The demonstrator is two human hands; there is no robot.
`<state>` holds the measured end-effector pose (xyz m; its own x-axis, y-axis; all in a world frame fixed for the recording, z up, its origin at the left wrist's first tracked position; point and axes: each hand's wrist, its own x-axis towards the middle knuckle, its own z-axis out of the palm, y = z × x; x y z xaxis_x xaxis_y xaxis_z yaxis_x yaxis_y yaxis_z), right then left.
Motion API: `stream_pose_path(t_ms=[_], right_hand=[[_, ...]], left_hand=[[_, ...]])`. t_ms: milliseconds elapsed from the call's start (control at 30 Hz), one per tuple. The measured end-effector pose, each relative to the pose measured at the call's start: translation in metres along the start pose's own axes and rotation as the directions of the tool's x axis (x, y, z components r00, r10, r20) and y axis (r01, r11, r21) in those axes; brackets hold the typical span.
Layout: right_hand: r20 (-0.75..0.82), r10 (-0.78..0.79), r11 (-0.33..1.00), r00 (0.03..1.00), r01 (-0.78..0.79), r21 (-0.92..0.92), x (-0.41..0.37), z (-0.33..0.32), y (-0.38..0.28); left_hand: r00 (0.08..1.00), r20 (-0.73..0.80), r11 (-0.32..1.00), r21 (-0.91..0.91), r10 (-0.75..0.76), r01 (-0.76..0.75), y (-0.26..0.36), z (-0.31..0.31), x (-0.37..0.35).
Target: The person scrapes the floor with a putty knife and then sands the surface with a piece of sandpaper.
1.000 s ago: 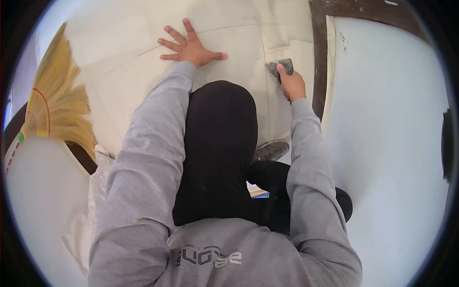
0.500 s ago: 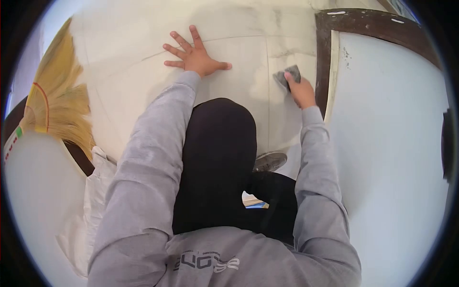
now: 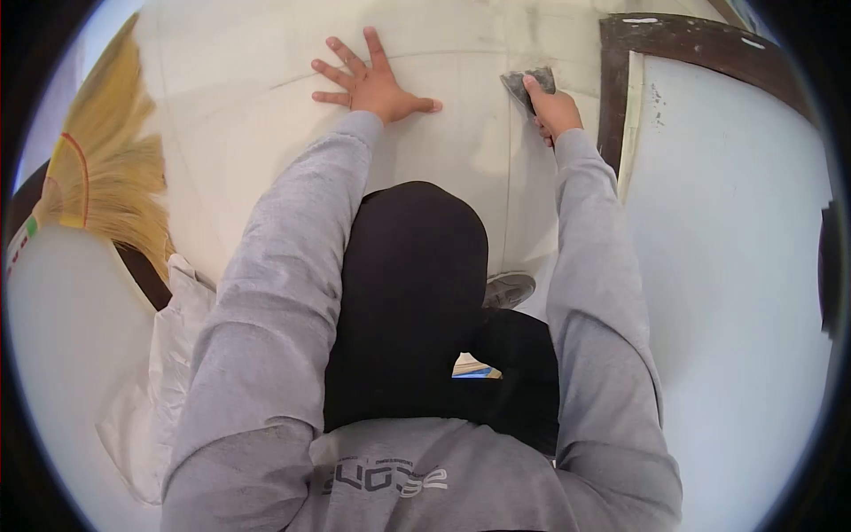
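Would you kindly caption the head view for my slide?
Left hand spread on the pale floor, right hand gripping a scraper.

The scraper (image 3: pixel 540 82) looked dull and smudged, the floor (image 3: pixel 239 133) smooth and matt, the broom (image 3: pixel 111 151) at upper left rough straw, the sleeves (image 3: pixel 275 266) matt cloth.

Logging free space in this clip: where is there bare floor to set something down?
Bare floor lies between the broom and left hand, and between that hand and the scraper. It is crowded at lower left, where broom, white crumpled material and grey sleeve bunch.
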<state>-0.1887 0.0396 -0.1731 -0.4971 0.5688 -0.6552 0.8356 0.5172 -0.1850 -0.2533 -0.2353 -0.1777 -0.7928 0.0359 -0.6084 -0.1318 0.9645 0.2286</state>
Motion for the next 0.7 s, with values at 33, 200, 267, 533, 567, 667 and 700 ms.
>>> stream_pose_path(t_ms=[33,200,267,533,567,667,700], right_hand=[[0.046,0.014,1.000,0.999,-0.015,0.008,-0.004,-0.006,-0.001],[0.048,0.027,0.999,0.998,-0.028,0.015,-0.036,-0.004,0.033],[0.116,0.087,0.993,0.989,-0.096,0.072,-0.036,0.000,0.032],[0.151,0.067,0.993,0.986,-0.081,0.086,-0.008,-0.015,-0.012],[0.140,0.037,0.999,0.989,-0.040,0.019,-0.015,-0.009,-0.004],[0.079,0.071,0.988,0.994,-0.081,0.135,-0.028,0.010,0.011],[0.084,0.065,0.988,0.994,-0.076,0.136,-0.010,0.015,0.007]], left_hand=[[1.000,-0.002,1.000,-0.007,0.008,-0.008,0.003,-0.002,0.001],[1.000,0.005,1.000,-0.016,-0.002,0.002,0.005,-0.003,-0.001],[1.000,0.002,1.000,-0.013,-0.010,0.010,0.001,-0.003,0.000],[1.000,-0.018,0.999,-0.042,0.005,-0.006,0.003,-0.003,-0.002],[1.000,-0.023,0.999,-0.049,0.003,-0.004,0.003,-0.004,0.000],[1.000,-0.011,1.000,-0.024,-0.019,0.019,0.003,-0.004,0.000],[1.000,-0.011,1.000,-0.025,-0.014,0.014,0.003,-0.004,0.000]])
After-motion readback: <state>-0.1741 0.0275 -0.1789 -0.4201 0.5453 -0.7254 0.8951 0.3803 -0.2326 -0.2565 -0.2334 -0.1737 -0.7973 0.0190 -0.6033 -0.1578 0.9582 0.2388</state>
